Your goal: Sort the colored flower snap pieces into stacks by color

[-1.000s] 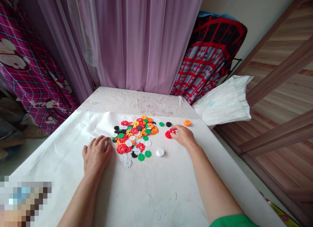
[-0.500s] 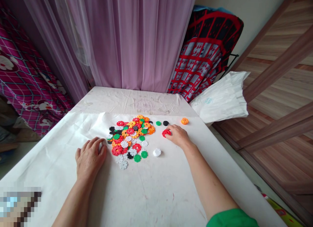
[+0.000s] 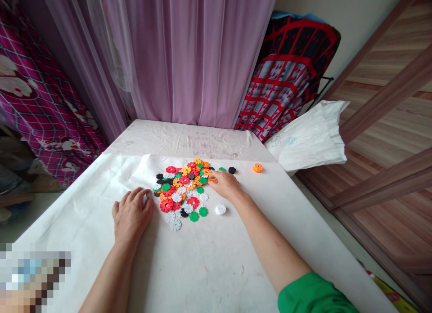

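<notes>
A pile of flat flower-shaped plastic discs (image 3: pixel 184 187) in red, orange, green, white and black lies in the middle of the white-covered table (image 3: pixel 209 263). My left hand (image 3: pixel 132 214) rests palm down on the cloth just left of the pile, fingers spread, holding nothing. My right hand (image 3: pixel 225 185) lies at the pile's right edge, its fingertips drawn together on an orange disc (image 3: pixel 212 179). It covers the small red stack. Loose discs sit nearby: a white one (image 3: pixel 220 209), a black one (image 3: pixel 231 170) and an orange stack (image 3: pixel 258 168).
Purple curtains (image 3: pixel 189 56) hang behind the table. A red and black checked fabric bundle (image 3: pixel 290 74) and a white plastic bag (image 3: pixel 310 137) sit at the back right. Pink patterned fabric (image 3: pixel 37 92) is at the left. Wooden flooring runs along the right.
My right hand has moved left from the red stack by the black disc to the right edge of the pile. My left hand has stayed in place.
</notes>
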A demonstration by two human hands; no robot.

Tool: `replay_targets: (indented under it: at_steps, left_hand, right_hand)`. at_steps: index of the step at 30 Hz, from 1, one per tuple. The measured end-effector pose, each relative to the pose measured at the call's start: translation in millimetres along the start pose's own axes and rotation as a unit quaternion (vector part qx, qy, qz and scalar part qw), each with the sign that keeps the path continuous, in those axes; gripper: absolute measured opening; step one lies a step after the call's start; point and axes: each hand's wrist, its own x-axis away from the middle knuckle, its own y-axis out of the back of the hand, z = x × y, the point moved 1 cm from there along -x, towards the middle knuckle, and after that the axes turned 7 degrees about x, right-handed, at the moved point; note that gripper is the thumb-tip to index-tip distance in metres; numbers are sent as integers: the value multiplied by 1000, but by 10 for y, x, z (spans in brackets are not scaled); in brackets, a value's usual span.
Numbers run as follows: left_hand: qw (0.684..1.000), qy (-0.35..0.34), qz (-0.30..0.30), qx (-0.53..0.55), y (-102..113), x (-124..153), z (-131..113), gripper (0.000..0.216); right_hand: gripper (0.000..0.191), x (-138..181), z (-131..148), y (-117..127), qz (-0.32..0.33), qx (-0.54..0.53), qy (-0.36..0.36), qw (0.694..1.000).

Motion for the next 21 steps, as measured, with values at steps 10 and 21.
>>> replay_targets:
  at_steps: [10,21]
  left_hand:
    - [1000,9,-14,22,-39,11,30,38]
    - [1000,7,-13,14,-40,12,27,40]
  right_hand:
    - [27,-193,243,-185,16,-3,-12,1000]
    - [35,-208,-329,-7,-24,-36,-95,995]
